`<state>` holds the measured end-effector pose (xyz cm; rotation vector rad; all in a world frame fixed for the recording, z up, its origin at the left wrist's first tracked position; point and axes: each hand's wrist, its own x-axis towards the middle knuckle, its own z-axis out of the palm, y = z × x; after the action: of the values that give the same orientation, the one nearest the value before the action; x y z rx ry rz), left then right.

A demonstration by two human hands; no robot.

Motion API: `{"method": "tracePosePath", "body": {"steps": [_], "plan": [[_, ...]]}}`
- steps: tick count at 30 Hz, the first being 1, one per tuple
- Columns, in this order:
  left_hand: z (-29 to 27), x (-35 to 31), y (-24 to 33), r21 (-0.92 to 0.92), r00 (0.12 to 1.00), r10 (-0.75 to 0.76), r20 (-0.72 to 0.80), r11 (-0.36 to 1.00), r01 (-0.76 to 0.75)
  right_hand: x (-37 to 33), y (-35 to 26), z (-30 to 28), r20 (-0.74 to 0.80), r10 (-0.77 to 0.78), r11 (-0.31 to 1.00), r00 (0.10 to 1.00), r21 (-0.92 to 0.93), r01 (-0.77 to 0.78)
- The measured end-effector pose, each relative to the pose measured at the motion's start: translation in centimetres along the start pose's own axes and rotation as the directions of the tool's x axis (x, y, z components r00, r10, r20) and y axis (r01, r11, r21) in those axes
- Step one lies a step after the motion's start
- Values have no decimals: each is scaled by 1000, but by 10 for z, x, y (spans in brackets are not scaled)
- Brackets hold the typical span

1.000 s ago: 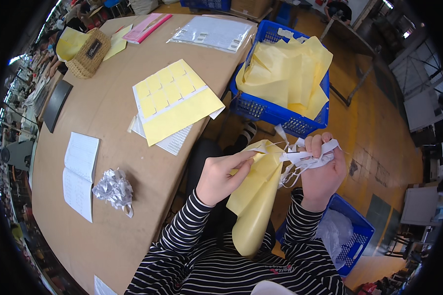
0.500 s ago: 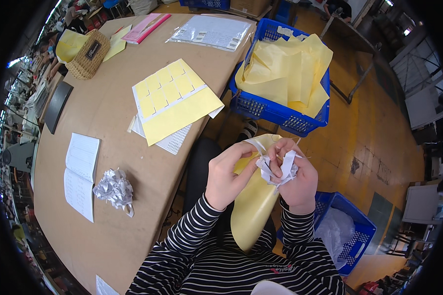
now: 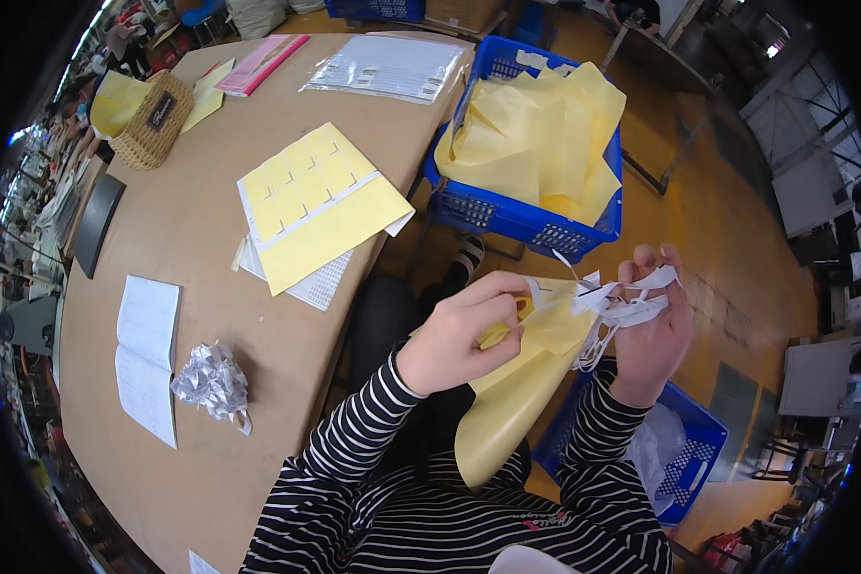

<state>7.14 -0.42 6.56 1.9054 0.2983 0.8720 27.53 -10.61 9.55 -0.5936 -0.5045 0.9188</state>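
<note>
My left hand [image 3: 469, 335] pinches the upper edge of a yellow sheet [image 3: 507, 411], which hangs curled over my lap. Along that edge, near my fingertips, runs a white strip. Apart from it to the right, my right hand [image 3: 655, 330] is raised with its fingers half curled around a loose bunch of white paper strips [image 3: 641, 308]. Several thin strips dangle from the bunch, and part of it reaches towards the sheet's corner. Whether one strip is still joined to the sheet I cannot tell.
To my left, the brown table [image 3: 201, 497] bears a crumpled white paper heap [image 3: 212, 381], an open notebook [image 3: 148, 359], stacked yellow sheets [image 3: 330, 225] and a wicker basket [image 3: 153, 124]. Ahead stands a blue crate [image 3: 478, 212] of yellow sheets; another blue crate [image 3: 703, 454] holds clear plastic.
My hands have moved apart, the right one shifting right and its fingers loosening around the white strips. The bunch now spreads out and dangles. The whole view has shifted slightly.
</note>
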Motion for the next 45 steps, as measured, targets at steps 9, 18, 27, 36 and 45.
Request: {"method": "tracePosePath", "body": {"steps": [9, 18, 27, 36, 45], "plan": [[5, -18, -6, 4, 997, -80, 16, 997, 80, 6, 11, -15, 93, -188, 947, 978, -248, 205], [1, -27, -12, -191, 967, -227, -116, 961, 202, 0, 20, 13, 371, 94, 453, 924, -842, 293], [2, -24, -1, -48, 972, -204, -118, 979, 200, 0, 44, 27, 463, 131, 230, 877, -874, 427], [-2, -21, 4, -102, 927, -303, -220, 952, 287, 4, 31, 26, 218, 537, 564, 815, -811, -154], [6, -13, 18, 149, 941, -177, -287, 963, 226, 19, 16, 28, 177, 660, 526, 730, -802, -281]]}}
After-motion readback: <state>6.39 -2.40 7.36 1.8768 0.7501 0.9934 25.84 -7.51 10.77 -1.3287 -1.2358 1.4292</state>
